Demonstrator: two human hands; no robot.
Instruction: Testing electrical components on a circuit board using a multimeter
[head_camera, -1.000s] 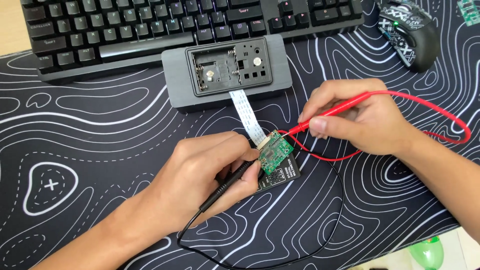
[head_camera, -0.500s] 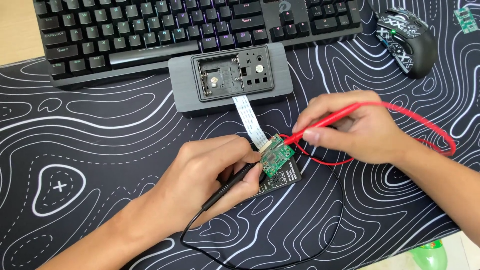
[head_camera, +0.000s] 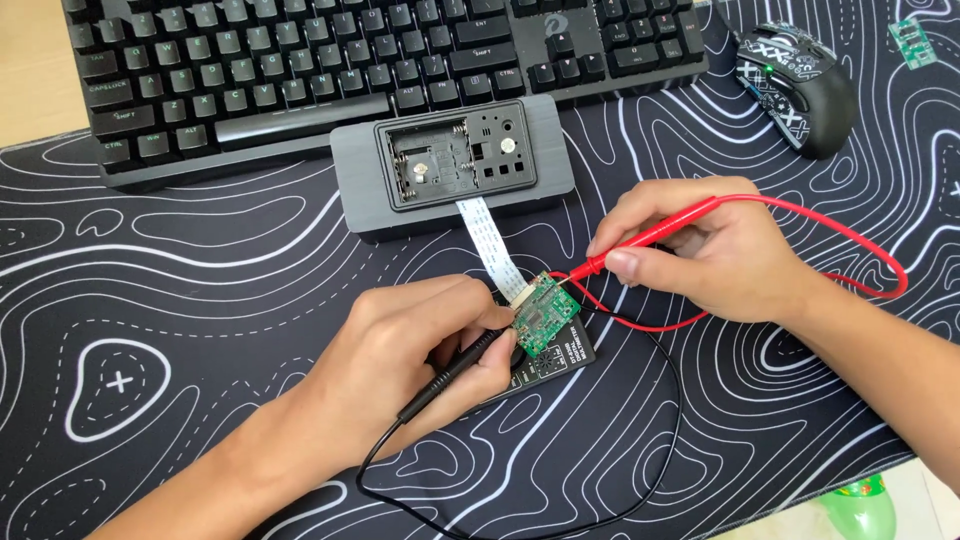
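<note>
**Probes on the board**

Hands as half a second ago — my left hand (head_camera: 410, 350) pinches the black probe (head_camera: 455, 372), my right hand (head_camera: 700, 250) grips the red probe (head_camera: 640, 240). Both tips touch the green circuit board (head_camera: 543, 315), ribbon-linked to the grey case (head_camera: 450, 170) — everything merely sits lower in view.

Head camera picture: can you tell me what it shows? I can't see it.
Two hands press test probes onto a small green circuit board: the left hand holds a black probe, the right hand a red probe. A white ribbon cable joins the board to a grey case.
</note>
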